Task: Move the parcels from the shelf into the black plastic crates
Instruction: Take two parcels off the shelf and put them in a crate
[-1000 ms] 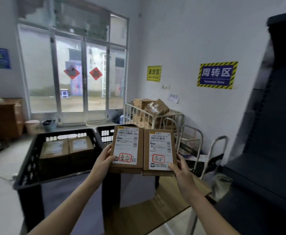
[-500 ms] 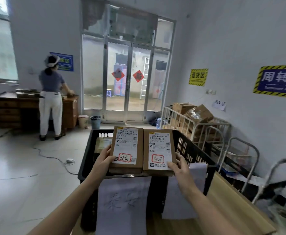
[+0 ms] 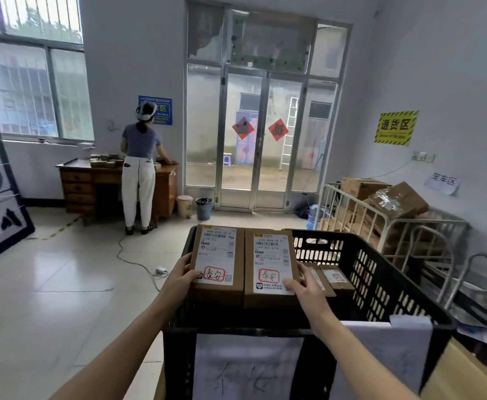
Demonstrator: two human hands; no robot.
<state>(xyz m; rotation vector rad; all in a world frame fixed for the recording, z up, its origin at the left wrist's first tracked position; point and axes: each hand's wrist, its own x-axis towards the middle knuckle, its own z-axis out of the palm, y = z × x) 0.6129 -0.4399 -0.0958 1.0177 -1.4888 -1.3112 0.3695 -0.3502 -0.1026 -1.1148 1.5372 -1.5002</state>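
Two brown cardboard parcels with white shipping labels are held side by side over the black plastic crate (image 3: 386,272). My left hand (image 3: 183,274) grips the near left corner of the left parcel (image 3: 217,255). My right hand (image 3: 301,285) grips the near right corner of the right parcel (image 3: 269,262). Both parcels sit over the crate's left half, at about rim height. Two more parcels (image 3: 330,280) lie lower inside the crate, to the right of my right hand. White paper sheets with handwriting hang on the crate's near wall. The shelf is out of view.
A person (image 3: 141,168) stands with their back to me at a wooden desk (image 3: 86,180) on the far left. Glass doors (image 3: 261,137) are straight ahead, two bins (image 3: 194,206) beside them. A metal cage cart (image 3: 386,223) with cardboard boxes stands at the right wall. A cable (image 3: 138,262) crosses the tiled floor.
The view has swung left, bringing the desk, window and person into sight. The parcels have come down from in front of me to the crate's rim, with both hands still holding them.
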